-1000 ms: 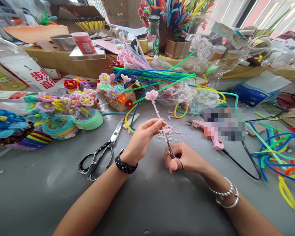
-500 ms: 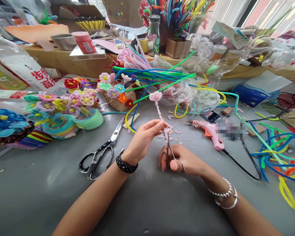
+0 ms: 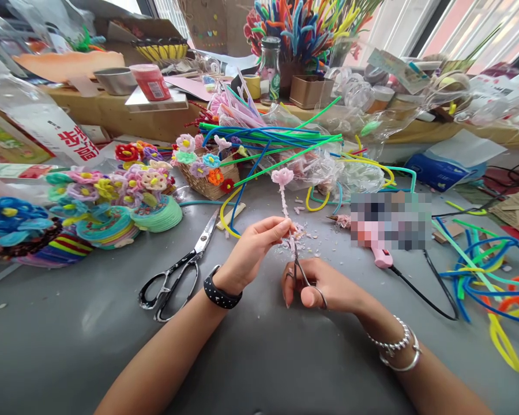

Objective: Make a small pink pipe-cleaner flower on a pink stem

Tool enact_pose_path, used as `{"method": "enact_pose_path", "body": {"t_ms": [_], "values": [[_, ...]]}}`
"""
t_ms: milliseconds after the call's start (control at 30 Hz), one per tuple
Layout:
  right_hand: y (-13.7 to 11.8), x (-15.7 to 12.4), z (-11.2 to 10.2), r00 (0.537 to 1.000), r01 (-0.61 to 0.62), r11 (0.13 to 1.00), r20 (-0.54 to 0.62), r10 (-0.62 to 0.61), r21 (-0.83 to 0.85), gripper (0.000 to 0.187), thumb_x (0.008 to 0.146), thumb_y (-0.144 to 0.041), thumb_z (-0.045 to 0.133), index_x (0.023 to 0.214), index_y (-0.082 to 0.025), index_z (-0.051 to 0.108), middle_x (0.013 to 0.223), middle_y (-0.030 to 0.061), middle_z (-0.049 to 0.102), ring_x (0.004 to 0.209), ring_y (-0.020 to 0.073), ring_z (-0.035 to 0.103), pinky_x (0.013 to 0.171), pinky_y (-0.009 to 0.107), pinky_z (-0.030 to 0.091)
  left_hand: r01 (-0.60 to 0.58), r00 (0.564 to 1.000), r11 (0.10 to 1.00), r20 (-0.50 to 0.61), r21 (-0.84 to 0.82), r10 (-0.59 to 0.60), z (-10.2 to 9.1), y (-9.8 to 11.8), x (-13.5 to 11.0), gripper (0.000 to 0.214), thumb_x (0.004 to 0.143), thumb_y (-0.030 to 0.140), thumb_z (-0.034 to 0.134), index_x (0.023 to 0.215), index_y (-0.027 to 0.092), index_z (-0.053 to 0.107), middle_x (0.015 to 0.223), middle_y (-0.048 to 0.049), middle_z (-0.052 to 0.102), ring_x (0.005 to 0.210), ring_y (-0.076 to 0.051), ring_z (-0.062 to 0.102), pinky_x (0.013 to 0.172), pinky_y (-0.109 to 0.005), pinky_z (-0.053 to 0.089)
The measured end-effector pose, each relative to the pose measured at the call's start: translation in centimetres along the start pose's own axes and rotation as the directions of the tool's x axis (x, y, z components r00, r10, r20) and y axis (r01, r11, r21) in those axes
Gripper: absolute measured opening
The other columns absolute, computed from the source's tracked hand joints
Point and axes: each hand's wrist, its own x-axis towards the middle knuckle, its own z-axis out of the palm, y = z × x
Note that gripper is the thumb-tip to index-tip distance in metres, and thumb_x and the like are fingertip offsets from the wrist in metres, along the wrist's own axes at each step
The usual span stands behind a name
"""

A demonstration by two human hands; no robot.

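Between thumb and fingers, my left hand point(image 3: 259, 242) pinches the stem of a pink pipe-cleaner flower point(image 3: 282, 177), whose bloom points up and away from me. My right hand point(image 3: 320, 282) has its thumb and fingers through the handles of small metal scissors point(image 3: 298, 266). Their blades point upward at the lower end of the pink stem, just below my left fingertips. Small pink fluff clippings point(image 3: 305, 235) lie scattered on the grey table under both hands. Whether the blades touch the stem is hard to make out.
Large black-handled scissors point(image 3: 179, 271) lie left of my hands. A pink glue gun point(image 3: 381, 256), partly blurred out, rests at right with its cord. Pipe-cleaner flower pots point(image 3: 155, 213) stand at left. Blue and green pipe cleaners point(image 3: 268, 135) lie behind; loose coloured ones point(image 3: 493, 271) tangle at right.
The flower has tilted more upright and its bloom has shifted slightly right. My left fingers now sit a little lower, and both hands remain close together with the same things.
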Motion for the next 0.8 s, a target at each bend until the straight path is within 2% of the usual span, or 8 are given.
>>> {"method": "enact_pose_path", "body": {"t_ms": [167,333,433,567,667,800], "values": [[0.28,0.25,0.35,0.998,0.0,1.0,-0.066,0.0,0.002,0.065,0.063,-0.073,0.038,0.057,-0.012,0.062,0.061,0.0022,0.055,0.058,0.0116,0.049,0.054,0.023,0.034,-0.022,0.999,1.0,-0.029,-0.009,0.022,-0.06,-0.01,0.05,0.013,0.075,0.026,0.055,0.069,0.018,0.063,0.074,0.0001,0.059,0.072,-0.01,0.047,0.068,-0.021,0.033],[0.53,0.44,0.62,0.981,-0.091,0.996,-0.172,0.089,-0.003,0.067,0.063,-0.073,0.037,0.049,-0.012,0.059,0.049,0.0008,0.051,0.047,0.0082,0.041,0.047,0.022,0.03,-0.063,0.991,0.996,-0.126,-0.063,0.055,-0.1,-0.23,0.18,0.01,0.073,0.026,0.057,0.068,0.02,0.064,0.075,0.0013,0.059,0.072,-0.009,0.047,0.067,-0.02,0.033],[0.54,0.43,0.58,0.988,-0.055,0.998,-0.141,0.056,0.016,0.07,0.061,-0.076,0.035,0.049,-0.012,0.058,0.05,0.0011,0.05,0.048,0.0087,0.041,0.048,0.022,0.03,-0.076,0.988,0.995,-0.136,-0.061,0.067,0.03,-0.37,0.15,0.011,0.073,0.027,0.058,0.069,0.019,0.064,0.076,0.0002,0.059,0.074,-0.01,0.047,0.068,-0.021,0.034],[0.28,0.32,0.45,0.998,0.007,0.999,-0.062,-0.004,0.046,0.074,0.059,-0.079,0.03,0.059,-0.011,0.059,0.059,0.0016,0.051,0.054,0.0101,0.044,0.05,0.022,0.031,-0.049,0.996,0.998,-0.075,-0.04,0.045,0.25,-0.49,0.04,0.011,0.073,0.027,0.057,0.071,0.018,0.063,0.076,-0.0009,0.06,0.075,-0.012,0.049,0.069,-0.022,0.034],[0.12,0.28,0.47,0.998,0.003,0.999,-0.056,0.0,0.047,0.074,0.058,-0.08,0.029,0.062,-0.011,0.058,0.061,0.0009,0.049,0.054,0.0097,0.042,0.05,0.022,0.031,-0.033,0.999,0.998,-0.042,-0.048,0.031,0.3,-0.56,0.0,0.011,0.073,0.026,0.057,0.071,0.018,0.063,0.076,-0.0006,0.06,0.074,-0.011,0.049,0.07,-0.022,0.034],[0.1,0.43,0.73,0.995,0.003,0.999,-0.095,0.002,0.054,0.071,0.058,-0.079,0.033,0.054,-0.012,0.055,0.057,0.0003,0.048,0.054,0.0097,0.042,0.05,0.022,0.03,-0.039,0.998,0.999,-0.049,-0.032,0.038,0.25,-0.63,0.03,0.011,0.074,0.027,0.056,0.071,0.018,0.063,0.077,-0.0002,0.059,0.075,-0.011,0.049,0.07,-0.022,0.034]]}}
